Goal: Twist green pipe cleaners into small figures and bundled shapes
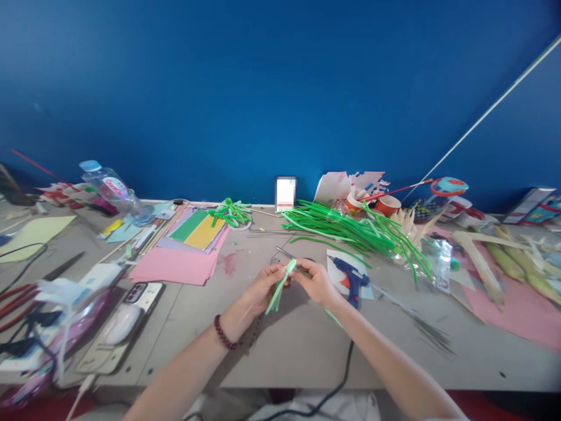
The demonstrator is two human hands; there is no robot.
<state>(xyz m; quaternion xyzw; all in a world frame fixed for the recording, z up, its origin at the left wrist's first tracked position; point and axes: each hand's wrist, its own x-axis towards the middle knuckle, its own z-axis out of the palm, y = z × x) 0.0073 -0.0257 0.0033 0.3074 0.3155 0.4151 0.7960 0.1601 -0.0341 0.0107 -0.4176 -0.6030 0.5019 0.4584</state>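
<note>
As one looks across from the left of the grip, a clear bottle (111,190) with a blue cap comes first, well beyond the hands; whether it holds liquid is hard to tell. Nearer the person, left of the wrists, lies a phone (146,292) with a rounded white object (124,325) on it. Pink paper (173,267) is next, between these and the grip. The left hand (265,286) has thumb and fingers pinched together on the pale green bunch (277,294), whose head rises above the fingertips while its loose ends hang below them, toward the person. The right hand (314,282) is close beside that head, fingers curled in; I cannot tell whether they clamp it. Beyond and right of the grip, green stems (342,227) spread out. Behind them are two cups: the left cup (354,206) holds some sticks, the right cup's (387,206) inside is unclear. Just right of the grip lies a glue gun (356,279).
</note>
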